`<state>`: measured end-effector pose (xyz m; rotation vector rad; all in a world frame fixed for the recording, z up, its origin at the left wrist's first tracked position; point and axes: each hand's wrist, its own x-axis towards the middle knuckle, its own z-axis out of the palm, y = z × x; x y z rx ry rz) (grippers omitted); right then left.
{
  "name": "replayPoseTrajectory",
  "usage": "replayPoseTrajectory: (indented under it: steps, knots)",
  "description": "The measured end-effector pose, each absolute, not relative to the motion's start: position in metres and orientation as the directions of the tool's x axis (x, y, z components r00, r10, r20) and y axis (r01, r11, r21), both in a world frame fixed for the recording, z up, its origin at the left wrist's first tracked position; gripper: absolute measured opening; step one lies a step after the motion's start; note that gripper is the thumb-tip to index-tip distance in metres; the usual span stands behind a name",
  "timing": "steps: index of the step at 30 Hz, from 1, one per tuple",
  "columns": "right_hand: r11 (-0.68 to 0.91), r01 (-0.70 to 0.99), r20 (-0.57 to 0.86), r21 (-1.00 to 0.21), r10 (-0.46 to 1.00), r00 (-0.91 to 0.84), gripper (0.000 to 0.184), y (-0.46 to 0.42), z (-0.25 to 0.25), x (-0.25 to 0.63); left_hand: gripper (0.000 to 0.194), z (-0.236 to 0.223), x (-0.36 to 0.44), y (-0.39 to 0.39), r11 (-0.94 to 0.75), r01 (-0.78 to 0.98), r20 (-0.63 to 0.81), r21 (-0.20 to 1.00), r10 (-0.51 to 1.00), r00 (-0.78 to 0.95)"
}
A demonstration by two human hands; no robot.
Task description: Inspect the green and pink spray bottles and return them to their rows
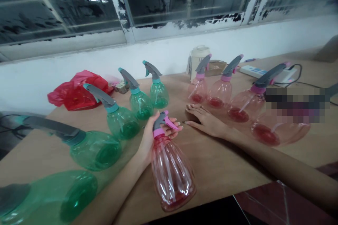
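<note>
Brown counter (216, 168) below; my left grip (148, 132) holds a pink bottle (173, 172), right of which my right grip (204, 121) lies flat, wide.

I see the left arm (126, 177) come up from seven o'clock, its hand (148, 133) closed in a grip, fingers (173, 135) curling toward three. The right arm (274, 156) slants in from four; that hand (204, 119) lies palm down, loosely spread, fingers toward ten.
</note>
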<state>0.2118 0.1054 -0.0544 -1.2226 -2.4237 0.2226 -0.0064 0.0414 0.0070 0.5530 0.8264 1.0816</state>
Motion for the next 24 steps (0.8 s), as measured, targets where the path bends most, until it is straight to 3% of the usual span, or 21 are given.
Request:
replayPoseTrajectory:
  steps: [4,8,12,16,19,24]
  knots:
    - [0.600,0.732,0.285,-0.324,0.799,-0.529,0.069,0.106,-0.055,0.212,0.042,0.007,-0.006,0.041,0.365,-0.541,-0.300,0.758,0.931,0.208]
    - [0.595,0.732,0.291,-0.332,0.802,-0.521,0.068,0.106,-0.056,0.211,0.029,0.014,-0.003,0.034,0.244,-0.543,-0.176,0.804,0.969,0.175]
    - [0.596,0.718,0.299,-0.359,0.803,-0.517,0.068,0.105,-0.055,0.210,0.029,0.025,-0.003,0.030,0.143,-0.504,-0.048,0.851,0.979,0.197]
    - [0.596,0.698,0.295,-0.397,0.803,-0.518,0.066,0.104,-0.052,0.211,0.037,0.028,-0.011,0.038,0.013,-0.443,0.032,0.897,0.995,0.095]
    - [0.579,0.657,0.302,-0.483,0.814,-0.496,0.058,0.099,-0.045,0.208,0.039,0.027,-0.016,0.044,-0.118,-0.407,0.117,0.906,0.993,-0.029]
    - [0.546,0.491,0.301,-0.679,0.817,-0.492,0.041,0.066,-0.010,0.192,0.033,0.031,-0.020,0.043,-0.446,-0.239,0.414,0.862,0.894,-0.173]
